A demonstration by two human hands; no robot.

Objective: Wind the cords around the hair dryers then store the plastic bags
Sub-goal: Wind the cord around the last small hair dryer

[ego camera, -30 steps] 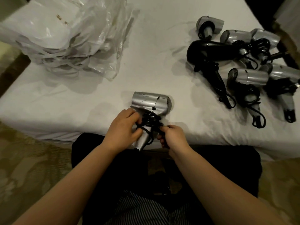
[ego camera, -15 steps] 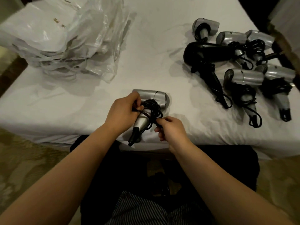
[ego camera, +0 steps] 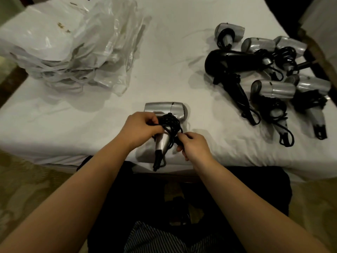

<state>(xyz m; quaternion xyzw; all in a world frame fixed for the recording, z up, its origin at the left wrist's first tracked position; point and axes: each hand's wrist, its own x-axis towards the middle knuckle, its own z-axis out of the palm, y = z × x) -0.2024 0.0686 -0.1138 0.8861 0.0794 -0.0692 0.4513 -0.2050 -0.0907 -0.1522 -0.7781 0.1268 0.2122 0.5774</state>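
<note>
Shifting along the black cord (ego camera: 171, 123), the right hand (ego camera: 193, 146) is pinching it while the left hand (ego camera: 141, 127) is gripping the silver hair dryer (ego camera: 165, 114).

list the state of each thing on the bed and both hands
silver hair dryer: lying at the bed's near edge, cord bunched round its handle
left hand: grips the handle and cord
right hand: pinches the cord's loose end
pile of hair dryers: lying together, cords wound
plastic bags: heaped, crumpled
bed: covered by a white sheet
</note>
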